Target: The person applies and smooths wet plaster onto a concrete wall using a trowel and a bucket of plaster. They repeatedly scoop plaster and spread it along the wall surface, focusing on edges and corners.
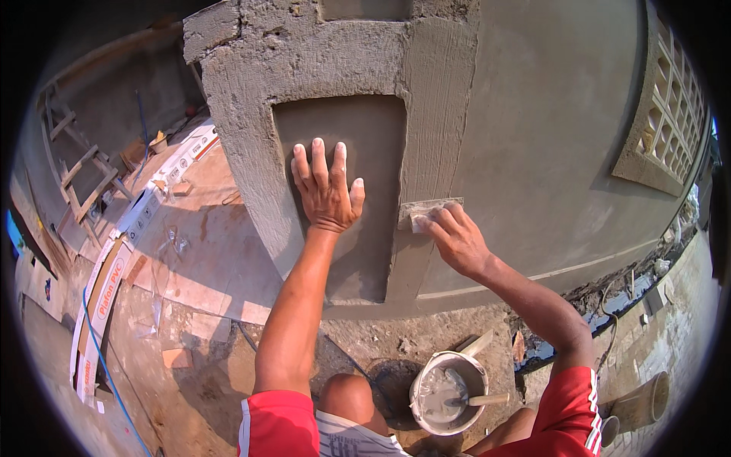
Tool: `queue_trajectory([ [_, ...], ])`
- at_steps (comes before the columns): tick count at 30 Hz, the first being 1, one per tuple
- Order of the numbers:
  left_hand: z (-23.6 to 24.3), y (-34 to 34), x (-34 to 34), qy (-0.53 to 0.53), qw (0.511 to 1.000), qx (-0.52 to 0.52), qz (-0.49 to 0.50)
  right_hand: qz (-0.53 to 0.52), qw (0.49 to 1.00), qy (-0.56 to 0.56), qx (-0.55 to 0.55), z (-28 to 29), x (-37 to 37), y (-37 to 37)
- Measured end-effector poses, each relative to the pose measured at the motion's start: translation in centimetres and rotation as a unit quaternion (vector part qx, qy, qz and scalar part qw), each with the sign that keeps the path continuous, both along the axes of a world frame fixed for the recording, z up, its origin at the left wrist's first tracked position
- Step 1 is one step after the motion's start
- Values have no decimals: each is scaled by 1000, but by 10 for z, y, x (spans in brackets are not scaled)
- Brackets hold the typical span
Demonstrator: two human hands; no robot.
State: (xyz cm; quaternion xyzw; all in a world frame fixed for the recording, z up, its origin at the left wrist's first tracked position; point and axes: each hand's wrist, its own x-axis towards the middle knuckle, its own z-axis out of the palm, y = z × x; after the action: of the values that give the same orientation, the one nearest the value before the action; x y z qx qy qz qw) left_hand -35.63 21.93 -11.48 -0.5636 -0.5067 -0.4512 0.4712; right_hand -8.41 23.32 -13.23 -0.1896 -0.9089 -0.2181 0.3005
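Note:
Fingers outstretched, my left hand (326,185) lies flat against the smooth grey recessed panel (358,263) in the plastered wall. My right hand (458,238) grips a small flat scraper (426,209), pale with mortar, and holds its edge against the raised plaster band (434,129) just right of the recess. The band looks rough and lined above the scraper and smoother below it. My thumb and fingers hide part of the scraper. Below the wall, a bucket (417,396) of wet grey mortar stands by my knees, with a wooden-handled trowel (487,399) resting in it.
A breeze-block vent (670,107) juts from the wall at right. Long cardboard boxes (106,305) lie at left, near a wooden ladder (84,167) and a blue hose (103,358). A trench (624,301) runs along the wall's right base. Other buckets (640,402) lie at lower right.

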Motion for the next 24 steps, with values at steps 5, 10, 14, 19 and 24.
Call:
queue_trajectory([
  [5, 2, -2, -4, 3, 1000, 4, 4, 43, 964, 166, -204, -26, 16, -37],
  [10, 2, 2, -2, 9, 1000, 17, 12, 200, 720, 536, -393, 87, 28, -3],
  [14, 2, 0, -6, 10, 999, 16, 29, 242, 714, 543, -370, 153, 16, 19],
  [19, 6, 1, -2, 19, 999, 27, 26, 233, 727, 542, -352, 184, 7, 24],
  [24, 4, 1, -3, 20, 999, 20, 28, 190, 740, 529, -369, 166, -3, 20],
])
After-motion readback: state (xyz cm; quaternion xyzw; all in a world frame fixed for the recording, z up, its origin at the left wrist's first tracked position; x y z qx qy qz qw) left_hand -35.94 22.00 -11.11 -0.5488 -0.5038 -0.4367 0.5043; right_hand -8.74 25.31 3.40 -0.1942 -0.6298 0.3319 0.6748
